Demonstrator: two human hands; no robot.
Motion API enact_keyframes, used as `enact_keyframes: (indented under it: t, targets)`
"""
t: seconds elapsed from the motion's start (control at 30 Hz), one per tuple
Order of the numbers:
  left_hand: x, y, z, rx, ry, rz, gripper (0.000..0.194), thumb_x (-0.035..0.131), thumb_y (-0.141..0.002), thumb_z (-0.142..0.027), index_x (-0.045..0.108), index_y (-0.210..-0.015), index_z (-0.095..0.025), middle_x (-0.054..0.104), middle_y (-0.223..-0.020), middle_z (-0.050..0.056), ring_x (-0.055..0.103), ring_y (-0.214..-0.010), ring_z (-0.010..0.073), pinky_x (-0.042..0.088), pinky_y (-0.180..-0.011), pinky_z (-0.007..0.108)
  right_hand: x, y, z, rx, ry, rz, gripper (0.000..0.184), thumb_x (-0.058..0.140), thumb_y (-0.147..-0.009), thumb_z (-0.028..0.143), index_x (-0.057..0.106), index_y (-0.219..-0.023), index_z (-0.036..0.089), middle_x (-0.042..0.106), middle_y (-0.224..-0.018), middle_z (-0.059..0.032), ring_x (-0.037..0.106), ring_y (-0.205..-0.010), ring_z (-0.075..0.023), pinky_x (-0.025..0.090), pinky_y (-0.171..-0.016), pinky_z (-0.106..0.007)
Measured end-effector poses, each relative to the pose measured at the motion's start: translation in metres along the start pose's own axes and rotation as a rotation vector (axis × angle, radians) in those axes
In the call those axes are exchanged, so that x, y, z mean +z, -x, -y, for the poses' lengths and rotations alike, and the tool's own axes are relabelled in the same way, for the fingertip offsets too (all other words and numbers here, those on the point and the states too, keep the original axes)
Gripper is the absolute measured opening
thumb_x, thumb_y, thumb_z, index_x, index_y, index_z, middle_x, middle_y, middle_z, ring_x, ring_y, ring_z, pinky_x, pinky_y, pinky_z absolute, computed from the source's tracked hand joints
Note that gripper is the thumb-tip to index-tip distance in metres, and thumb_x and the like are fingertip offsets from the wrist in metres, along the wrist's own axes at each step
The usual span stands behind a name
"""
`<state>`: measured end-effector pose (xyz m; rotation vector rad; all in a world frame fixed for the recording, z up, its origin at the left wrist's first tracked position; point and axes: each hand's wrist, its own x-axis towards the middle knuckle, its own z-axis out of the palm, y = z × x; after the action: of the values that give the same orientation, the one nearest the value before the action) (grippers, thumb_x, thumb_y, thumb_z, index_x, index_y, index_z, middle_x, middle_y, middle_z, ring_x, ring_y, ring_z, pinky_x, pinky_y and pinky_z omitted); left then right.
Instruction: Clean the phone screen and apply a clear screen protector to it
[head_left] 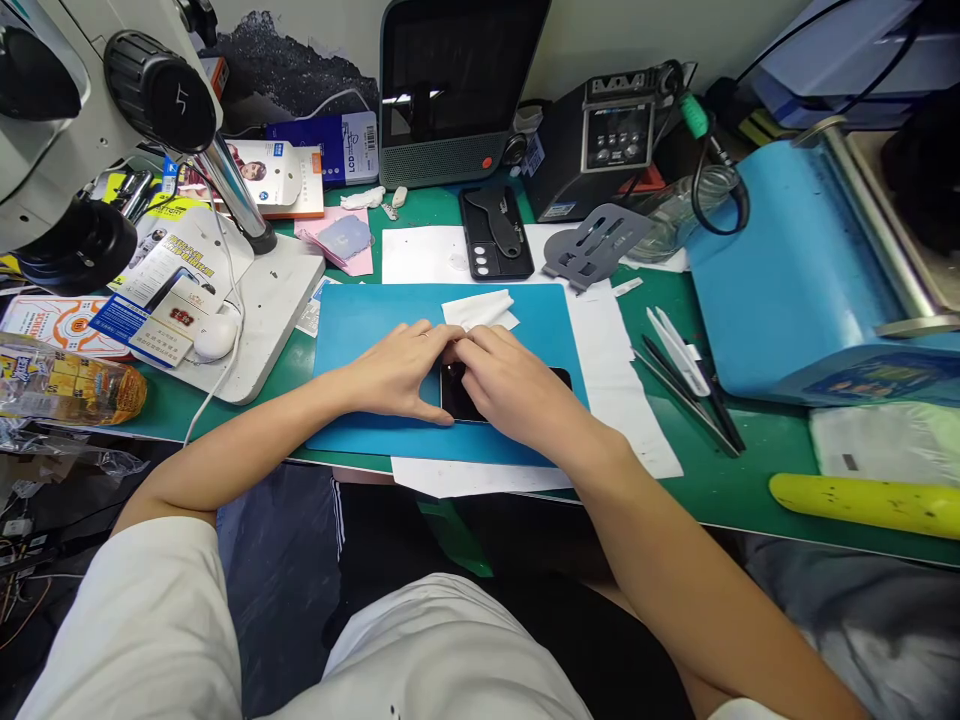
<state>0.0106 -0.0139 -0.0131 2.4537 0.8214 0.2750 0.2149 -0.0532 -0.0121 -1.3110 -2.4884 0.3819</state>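
Note:
A black smartphone [463, 396] lies screen up on a blue mat [360, 330], partly hidden under my hands. My left hand [397, 372] holds the phone's left end, its thumb at the lower corner and its fingers at the upper one. Over the same end, my right hand [517, 385] is closed, with bent fingers pressed together close to the left fingertips. Whatever its fingers pinch is hidden. A folded white wipe [480, 308] lies on the mat just beyond both hands.
Behind the mat lie a black phone case [495, 235] and a grey slotted holder [598, 245]. Tweezers and pens [690, 375] are at the right, beside a blue machine [780, 290]. A microscope stand [281, 300] occupies the left, near a plastic bottle [67, 385].

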Motion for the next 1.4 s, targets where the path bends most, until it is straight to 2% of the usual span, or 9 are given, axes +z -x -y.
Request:
enact_keyframes:
  t: [0.4, 0.67, 0.9, 1.13, 1.4]
  targets:
    - [-0.001, 0.0, -0.001, -0.015, 0.005, -0.009, 0.087, 0.084, -0.074, -0.056, 0.044, -0.141, -0.017, 0.062, -0.125, 0.015, 0.057, -0.111, 0.0344, 0.045, -0.094, 0.043, 0.005, 0.0, 0.0, -0.052, 0.095, -0.022, 0.03, 0.036, -0.095, 0.004, 0.059, -0.106, 0.019, 0.06, -0.101, -0.0154, 0.053, -0.093, -0.0322, 0.05, -0.083, -0.047]
    - [-0.002, 0.0, -0.003, -0.015, -0.01, -0.003, 0.085, 0.082, -0.075, -0.057, 0.044, -0.139, -0.017, 0.062, -0.123, 0.014, 0.057, -0.111, 0.0344, 0.045, -0.093, 0.042, 0.006, -0.001, 0.001, -0.036, 0.085, -0.024, 0.029, 0.034, -0.096, 0.005, 0.058, -0.105, 0.017, 0.06, -0.1, -0.0159, 0.052, -0.092, -0.0314, 0.05, -0.082, -0.046]
    - [0.0, 0.001, -0.003, -0.005, -0.004, -0.023, 0.087, 0.083, -0.074, -0.054, 0.043, -0.141, -0.015, 0.062, -0.121, 0.013, 0.057, -0.109, 0.0335, 0.045, -0.09, 0.041, 0.006, 0.0, 0.002, -0.04, 0.05, -0.078, 0.028, 0.034, -0.096, 0.006, 0.057, -0.102, 0.022, 0.059, -0.095, -0.013, 0.051, -0.088, -0.0305, 0.048, -0.078, -0.045]
    - [-0.002, 0.001, -0.003, 0.016, -0.001, -0.012, 0.079, 0.083, -0.076, -0.051, 0.046, -0.137, -0.018, 0.062, -0.125, 0.013, 0.056, -0.111, 0.0334, 0.045, -0.092, 0.042, 0.004, 0.004, 0.004, 0.019, -0.079, -0.123, 0.025, 0.035, -0.094, 0.006, 0.05, -0.099, 0.025, 0.063, -0.098, -0.0117, 0.055, -0.089, -0.0298, 0.047, -0.078, -0.044]
    - [-0.004, -0.001, -0.006, 0.007, -0.019, 0.002, 0.067, 0.084, -0.075, -0.052, 0.052, -0.124, -0.018, 0.064, -0.114, 0.011, 0.056, -0.106, 0.0324, 0.045, -0.089, 0.041, 0.011, 0.008, 0.006, 0.132, -0.183, -0.199, 0.027, 0.038, -0.085, 0.003, 0.042, -0.095, 0.027, 0.064, -0.1, -0.0096, 0.058, -0.095, -0.0292, 0.047, -0.079, -0.043]
